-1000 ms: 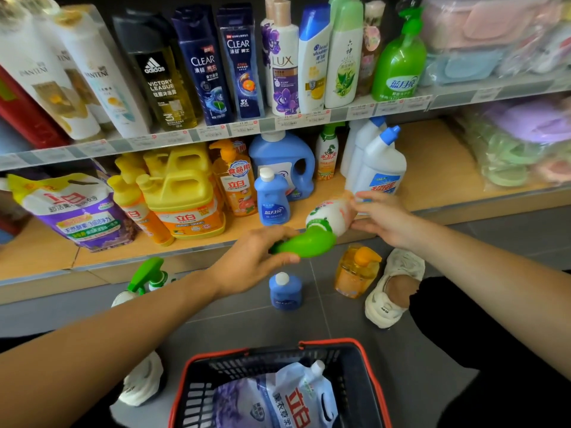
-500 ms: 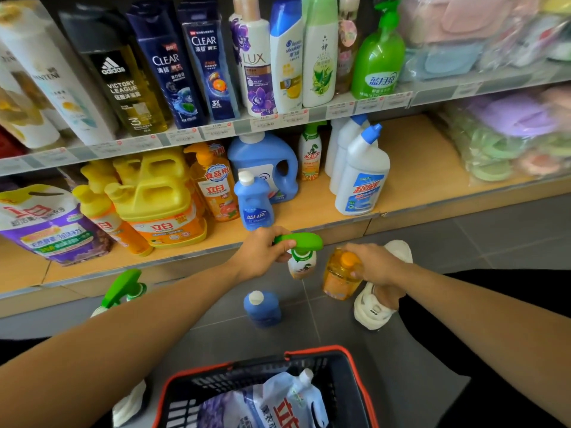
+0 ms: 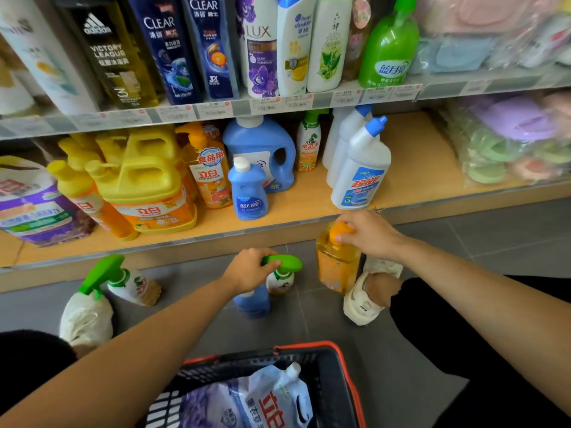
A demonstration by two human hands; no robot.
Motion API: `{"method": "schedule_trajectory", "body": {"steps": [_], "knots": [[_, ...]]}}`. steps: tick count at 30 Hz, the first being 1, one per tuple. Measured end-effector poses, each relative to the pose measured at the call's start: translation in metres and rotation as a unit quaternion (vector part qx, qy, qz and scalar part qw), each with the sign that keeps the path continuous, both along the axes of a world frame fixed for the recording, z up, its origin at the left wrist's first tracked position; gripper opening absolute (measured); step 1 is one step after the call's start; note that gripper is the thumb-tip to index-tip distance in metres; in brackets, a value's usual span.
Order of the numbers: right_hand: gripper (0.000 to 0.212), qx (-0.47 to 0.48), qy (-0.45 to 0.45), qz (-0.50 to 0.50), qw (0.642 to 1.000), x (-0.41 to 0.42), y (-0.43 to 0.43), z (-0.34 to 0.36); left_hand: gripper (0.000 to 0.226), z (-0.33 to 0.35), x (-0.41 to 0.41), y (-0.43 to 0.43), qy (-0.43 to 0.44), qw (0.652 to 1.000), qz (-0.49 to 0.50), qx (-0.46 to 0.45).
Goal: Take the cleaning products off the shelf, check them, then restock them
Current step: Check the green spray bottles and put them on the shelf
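Note:
My left hand (image 3: pixel 248 270) grips the green trigger head of a small spray bottle (image 3: pixel 280 281) standing upright on the grey floor below the shelf. My right hand (image 3: pixel 369 233) holds an orange bottle (image 3: pixel 336 267) by its orange cap, lifted just in front of the wooden shelf (image 3: pixel 278 222) edge. A small blue bottle (image 3: pixel 251 301) stands on the floor, partly hidden under my left wrist. A second green-trigger spray bottle (image 3: pixel 129 282) lies tilted on the floor at the left.
The lower shelf holds yellow jugs (image 3: pixel 145 186), blue detergent bottles (image 3: pixel 250 193) and white toilet cleaner bottles (image 3: pixel 360 171). A red-rimmed black basket (image 3: pixel 343 378) with a refill pouch sits in front of me. My white shoes (image 3: pixel 364 301) flank the bottles.
My left hand brought the green spray bottle down from the shelf edge and stood it on the floor. My right hand let go of it, took the orange bottle and lifted it.

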State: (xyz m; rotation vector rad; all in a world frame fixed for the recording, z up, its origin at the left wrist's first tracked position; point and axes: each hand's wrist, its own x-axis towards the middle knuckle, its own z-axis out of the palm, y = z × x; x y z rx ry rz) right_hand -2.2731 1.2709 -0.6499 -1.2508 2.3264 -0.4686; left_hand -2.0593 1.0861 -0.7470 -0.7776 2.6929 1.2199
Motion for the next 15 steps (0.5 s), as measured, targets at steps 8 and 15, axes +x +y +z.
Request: {"method": "schedule_trajectory", "body": {"steps": [8,15], "knots": [[0.020,-0.142,0.016,0.040,0.989,0.027,-0.044,0.107,0.049,-0.019,0.056,-0.017,-0.041,0.998,0.042,-0.007],[0.025,-0.178,-0.031,0.070,0.981,0.057,-0.115,0.143,0.031,-0.034,0.083,-0.015,-0.038,0.987,-0.064,-0.145]]}}
